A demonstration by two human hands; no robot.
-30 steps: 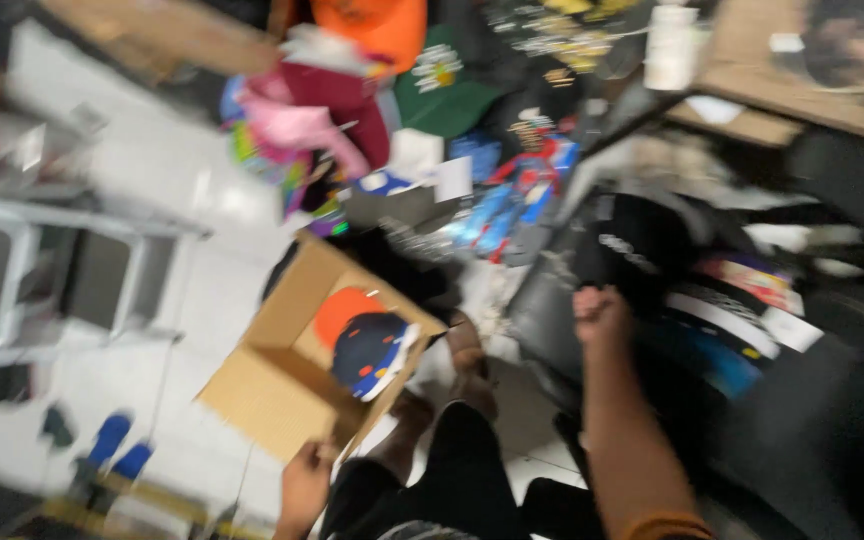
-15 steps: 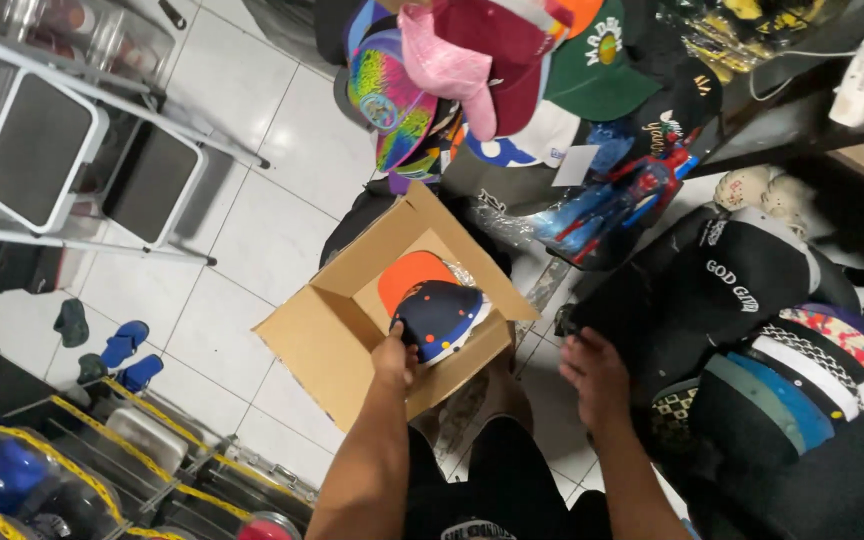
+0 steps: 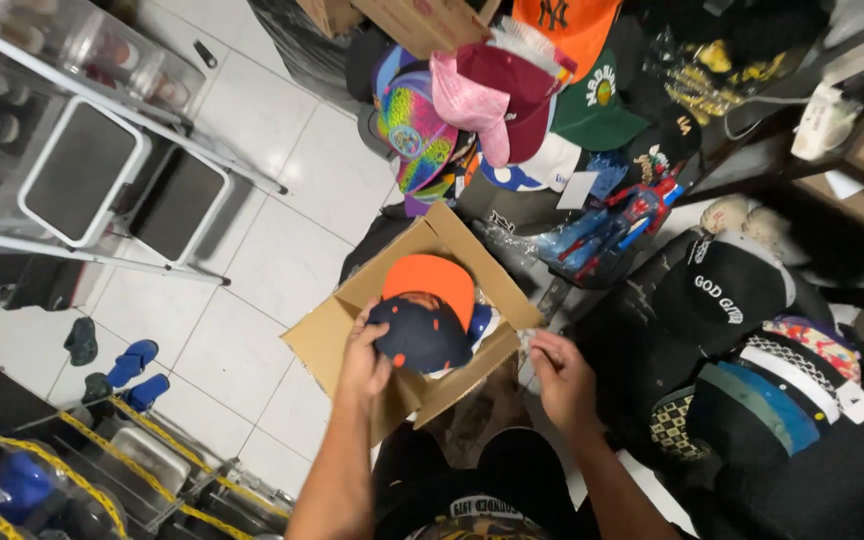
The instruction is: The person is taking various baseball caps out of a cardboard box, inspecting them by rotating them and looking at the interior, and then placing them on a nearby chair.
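Left hand (image 3: 364, 352) grasping a navy cap (image 3: 420, 335) in an open cardboard box (image 3: 324, 340).
Cap likely light and soft-crowned; the stiffer brim suits holding. Right hand (image 3: 562, 378) hovers beside the box, fingers loosely curled, empty.

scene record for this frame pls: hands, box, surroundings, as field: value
left hand: the left hand grips a navy cap with orange spots
right hand: the right hand is apart from the cap, beside the box flap
box: an open cardboard box holds an orange cap behind the navy one
floor: white tiles, blue slippers
left of box: step stool
above box: heap of caps
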